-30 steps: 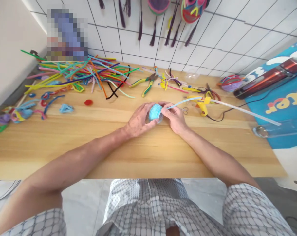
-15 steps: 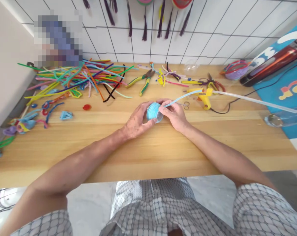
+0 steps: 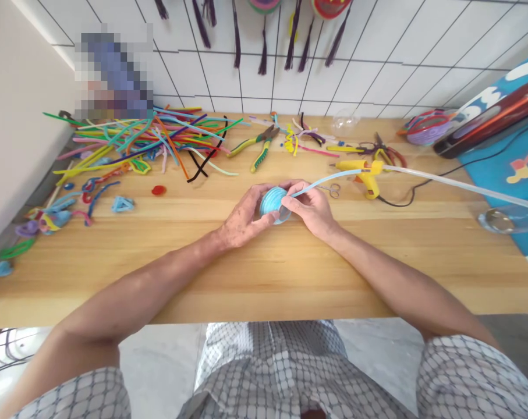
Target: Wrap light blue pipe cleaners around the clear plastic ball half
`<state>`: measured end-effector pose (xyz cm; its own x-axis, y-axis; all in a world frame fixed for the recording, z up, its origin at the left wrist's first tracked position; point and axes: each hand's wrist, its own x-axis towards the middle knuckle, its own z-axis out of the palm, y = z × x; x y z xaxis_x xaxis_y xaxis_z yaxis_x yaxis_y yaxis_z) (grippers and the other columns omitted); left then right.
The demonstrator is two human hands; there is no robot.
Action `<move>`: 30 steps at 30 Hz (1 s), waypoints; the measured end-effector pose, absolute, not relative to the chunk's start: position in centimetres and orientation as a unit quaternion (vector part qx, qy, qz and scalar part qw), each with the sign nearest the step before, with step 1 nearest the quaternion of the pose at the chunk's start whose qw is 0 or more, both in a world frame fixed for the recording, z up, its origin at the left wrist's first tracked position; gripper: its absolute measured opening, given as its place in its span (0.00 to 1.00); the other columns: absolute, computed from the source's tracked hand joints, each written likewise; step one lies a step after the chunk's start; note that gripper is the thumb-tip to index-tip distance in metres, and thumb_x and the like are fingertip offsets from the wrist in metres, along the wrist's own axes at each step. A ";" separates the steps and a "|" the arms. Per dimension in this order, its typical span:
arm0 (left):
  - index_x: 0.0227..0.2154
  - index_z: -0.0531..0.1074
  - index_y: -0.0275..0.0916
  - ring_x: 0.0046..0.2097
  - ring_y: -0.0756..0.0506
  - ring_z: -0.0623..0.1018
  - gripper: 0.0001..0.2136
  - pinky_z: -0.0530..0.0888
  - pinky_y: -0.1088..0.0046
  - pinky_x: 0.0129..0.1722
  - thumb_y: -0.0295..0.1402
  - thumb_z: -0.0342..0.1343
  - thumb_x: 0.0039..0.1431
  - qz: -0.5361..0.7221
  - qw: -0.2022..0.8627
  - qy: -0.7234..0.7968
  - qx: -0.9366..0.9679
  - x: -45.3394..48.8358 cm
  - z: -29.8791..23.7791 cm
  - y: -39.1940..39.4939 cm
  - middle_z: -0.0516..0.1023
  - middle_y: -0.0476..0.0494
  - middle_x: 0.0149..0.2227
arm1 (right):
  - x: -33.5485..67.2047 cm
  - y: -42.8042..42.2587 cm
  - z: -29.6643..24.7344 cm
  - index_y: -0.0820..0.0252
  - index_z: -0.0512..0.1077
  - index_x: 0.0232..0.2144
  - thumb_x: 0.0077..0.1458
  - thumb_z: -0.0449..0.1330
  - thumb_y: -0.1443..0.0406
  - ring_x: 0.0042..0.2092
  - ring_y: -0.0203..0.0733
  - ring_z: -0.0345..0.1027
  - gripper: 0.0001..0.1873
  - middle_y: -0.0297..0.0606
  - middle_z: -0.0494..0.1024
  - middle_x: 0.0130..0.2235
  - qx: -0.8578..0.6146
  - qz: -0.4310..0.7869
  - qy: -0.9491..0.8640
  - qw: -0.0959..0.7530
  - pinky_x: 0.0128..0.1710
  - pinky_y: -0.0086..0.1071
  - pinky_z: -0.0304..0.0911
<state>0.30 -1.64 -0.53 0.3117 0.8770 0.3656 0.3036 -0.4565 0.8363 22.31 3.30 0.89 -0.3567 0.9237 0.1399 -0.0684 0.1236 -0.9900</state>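
Note:
My left hand (image 3: 245, 218) curls around a small clear ball (image 3: 272, 202) that is partly wrapped in coils of light blue pipe cleaner. Bare clear surface shows on the ball's lower right side. With thumb and fingers, my right hand (image 3: 314, 208) pinches a light blue pipe cleaner (image 3: 329, 177) against the ball's right edge. The strip's free end rises to the right, in front of the yellow glue gun (image 3: 368, 181). Just beyond my right hand lie small scissors (image 3: 334, 190), their handles showing. My palms hide the ball's far side.
A heap of coloured pipe cleaners (image 3: 176, 139) covers the back left. Green-and-yellow pliers (image 3: 260, 156) lie behind my hands. A red cap (image 3: 158, 190) and a light blue triangle (image 3: 123, 203) sit left. The glue gun's cord (image 3: 399, 203) trails right, near a dark red cylinder (image 3: 486, 119).
The ball has turned slightly between my hands. My fingers keep their hold on it and on the pipe cleaner. The whole view has shifted a little.

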 end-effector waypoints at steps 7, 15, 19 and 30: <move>0.67 0.64 0.40 0.65 0.33 0.78 0.28 0.76 0.46 0.66 0.48 0.61 0.74 0.431 0.318 0.395 0.746 0.4 0.0 -2.2 0.75 0.28 0.65 | 22.5 2.8 1.3 0.52 0.78 0.32 0.49 0.78 0.40 0.50 0.46 0.76 0.27 0.38 0.82 0.51 -0.360 0.573 -0.592 0.438 0.53 0.40 0.73; 0.69 0.62 0.43 0.66 0.32 0.78 0.27 0.76 0.46 0.66 0.43 0.61 0.74 0.447 0.272 0.406 0.749 1.0 0.2 -2.7 0.75 0.29 0.65 | 22.6 2.8 1.2 0.52 0.77 0.30 0.50 0.79 0.41 0.54 0.49 0.76 0.26 0.39 0.81 0.52 -0.387 0.608 -0.563 0.404 0.55 0.41 0.73; 0.69 0.63 0.43 0.65 0.33 0.78 0.26 0.78 0.47 0.65 0.44 0.60 0.75 0.436 0.263 0.413 0.755 1.0 0.1 -2.5 0.76 0.29 0.63 | 22.5 3.1 1.0 0.53 0.76 0.29 0.47 0.79 0.41 0.52 0.48 0.76 0.28 0.39 0.81 0.51 -0.393 0.618 -0.547 0.406 0.54 0.40 0.72; 0.66 0.64 0.38 0.63 0.33 0.79 0.28 0.78 0.46 0.64 0.48 0.61 0.73 0.435 0.273 0.428 0.744 0.6 -0.6 -2.2 0.76 0.27 0.63 | 22.1 3.8 1.0 0.53 0.74 0.31 0.42 0.79 0.39 0.43 0.42 0.74 0.31 0.36 0.83 0.45 -0.370 0.625 -0.537 0.429 0.45 0.36 0.71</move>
